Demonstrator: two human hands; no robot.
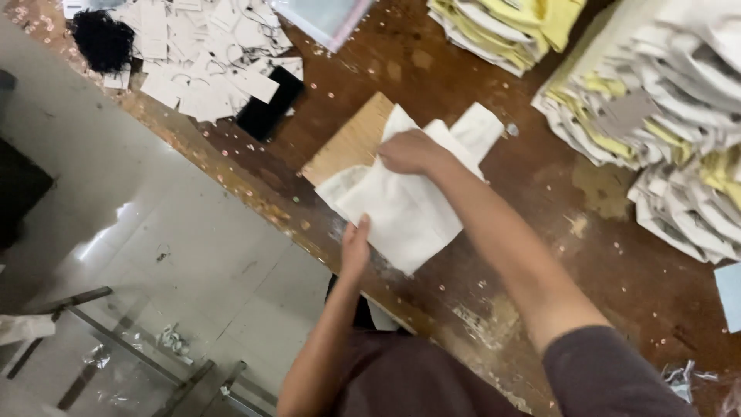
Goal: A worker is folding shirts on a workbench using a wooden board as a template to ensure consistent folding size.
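Head view: your right hand (pixel 409 152) is pressed down, fingers curled, on the top of a white, soft folded fabric piece (pixel 405 202). Your left hand (pixel 355 245) pinches the cloth's near edge, thumb on top.

The cloth lies mid-bench on the worn brown wooden bench (pixel 540 247), partly over a light tan rectangular board (pixel 351 143), with its near corner close to the bench's front edge.

Handling, my read: light, limp, no stiffness. It'll sag and unfold if lifted by one point. Take it at edges or corners with both hands, or slide it flat. Not fragile, and it shouldn't slip much on the rough wood. The board underneath looks stiff and could shift if you drag the cloth.

Edges and room:
- Front bench edge runs diagonally just by your left hand; beyond it, grey floor (pixel 154 232). Cloth could slip off there.
- Right: tall stacks of white and yellow folded fabric (pixel 664 116), near but apart from the cloth.
- Top: another yellow-white fabric stack (pixel 502 27) and a clear plastic bag (pixel 324 19).
- Top left: scattered white paper tags with strings (pixel 208 54), a black flat rectangular object (pixel 270 104), and a black thread bundle (pixel 103 40).
- Open bare bench lies right of the cloth, before the stacks. Small debris is speckled all over.
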